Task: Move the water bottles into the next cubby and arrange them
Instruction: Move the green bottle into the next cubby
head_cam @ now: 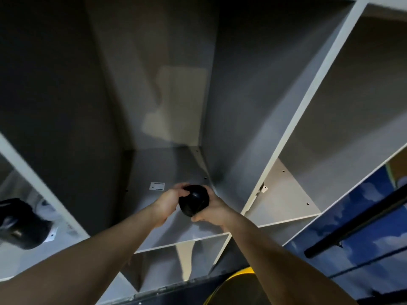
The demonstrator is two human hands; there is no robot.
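A black bottle (193, 200), seen end-on from above so that only its rounded dark top shows, sits between both hands just over the floor of the middle cubby (158, 172). The left hand (169, 201) cups its left side with fingers curled over the top; the right hand (211, 209) wraps it from the right and below — both closed on the bottle. Whether its base already touches the shelf cannot be told from this angle.

A small white sticker (157, 186) lies on the shelf floor just behind the left hand. The cubby holds nothing else in view. To the right, past a white divider (293, 119), stands another open cubby (293, 194), also bare. At far left, in the neighbouring compartment, a dark blurred shape (22, 223) rests beside something pale — possibly more bottles, though too smeared to tell.

The step in hand looks like setting this bottle down near the front right of the cubby. The risk from here: a smooth, rounded body released before it stands square could tip and roll toward the open front edge. Placed this near the divider, it may also crowd later bottles, and a knock from the withdrawing hands could topple it.
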